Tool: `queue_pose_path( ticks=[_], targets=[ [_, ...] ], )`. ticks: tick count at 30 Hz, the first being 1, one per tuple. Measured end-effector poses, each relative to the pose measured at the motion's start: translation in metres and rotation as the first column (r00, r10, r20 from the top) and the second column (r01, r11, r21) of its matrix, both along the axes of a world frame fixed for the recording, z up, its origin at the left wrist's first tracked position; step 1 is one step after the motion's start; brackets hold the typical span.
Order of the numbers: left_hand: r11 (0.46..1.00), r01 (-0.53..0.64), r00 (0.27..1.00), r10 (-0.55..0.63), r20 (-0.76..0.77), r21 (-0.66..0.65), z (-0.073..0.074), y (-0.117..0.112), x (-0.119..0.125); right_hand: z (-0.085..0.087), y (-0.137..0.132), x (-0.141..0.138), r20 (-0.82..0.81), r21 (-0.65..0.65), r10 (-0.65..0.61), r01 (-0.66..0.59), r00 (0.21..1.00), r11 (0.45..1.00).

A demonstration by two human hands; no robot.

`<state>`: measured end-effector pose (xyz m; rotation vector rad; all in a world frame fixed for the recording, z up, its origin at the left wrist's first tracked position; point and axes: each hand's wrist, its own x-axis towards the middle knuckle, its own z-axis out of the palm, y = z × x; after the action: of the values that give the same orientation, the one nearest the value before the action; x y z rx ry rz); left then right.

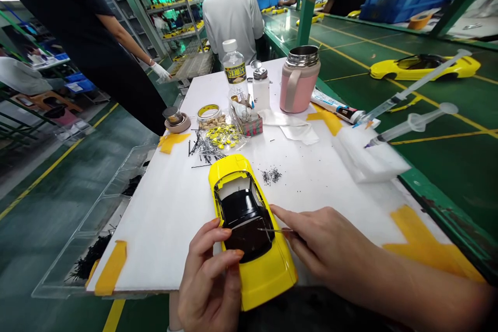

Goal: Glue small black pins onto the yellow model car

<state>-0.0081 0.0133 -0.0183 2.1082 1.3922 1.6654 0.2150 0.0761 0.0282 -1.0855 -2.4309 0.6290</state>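
The yellow model car body (268, 275) lies at the near edge of the white board (175, 207), its length running away from us. Our left hand (212, 280) is closed on its left flank, forefinger and thumb resting against the edge beside the black window insert (245, 212). Our right hand (327, 244) pinches a thin metal pin (272, 230) between thumb and fingers, and the pin's tip lies across the insert's right side. The shell is glossy yellow with smooth curved panels. The insert is shiny black and domed, and beyond it an open frame shows the white board through it.

Just beyond the car we see a scatter of black specks (271, 175) and, to their left, a heap of loose pins (204, 148) beside small yellow parts (223, 136). Farther back stand a tape roll (208, 111), a water bottle (234, 67) and a pink flask (299, 79). To the right, two syringes (412, 88) rest on a white foam block (368, 155). A second yellow car (424, 66) sits on the green bench well apart, and a clear tray (97, 228) adjoins the board's left side. A person in a white shirt (232, 13) stands behind the table.
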Motion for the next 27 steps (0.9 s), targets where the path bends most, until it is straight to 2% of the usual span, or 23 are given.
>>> queue_pose_path(
  ticks=[3, 11, 21, 27],
  targets=[
    [1.0, -0.001, 1.0, 0.001, 0.001, -0.004, 0.0, -0.001, 0.0, 0.001, 0.001, 0.002, 0.009, -0.039, 0.009, -0.009, 1.0, 0.999],
    [1.0, -0.006, 1.0, 0.007, 0.02, -0.01, 0.004, 0.0, 0.005, 0.001, 0.006, 0.005, 0.035, -0.016, -0.002, 0.003, 0.999, 1.0],
    [1.0, 0.015, 1.0, -0.015, 0.009, -0.014, 0.003, -0.001, 0.001, 0.012, 0.003, 0.001, 0.144, -0.159, 0.054, -0.031, 0.988, 0.987],
    [1.0, 0.009, 0.999, -0.008, 0.036, -0.013, 0.003, -0.001, 0.004, 0.006, 0.004, 0.003, 0.109, -0.066, 0.038, -0.031, 0.993, 0.997]
  ],
)
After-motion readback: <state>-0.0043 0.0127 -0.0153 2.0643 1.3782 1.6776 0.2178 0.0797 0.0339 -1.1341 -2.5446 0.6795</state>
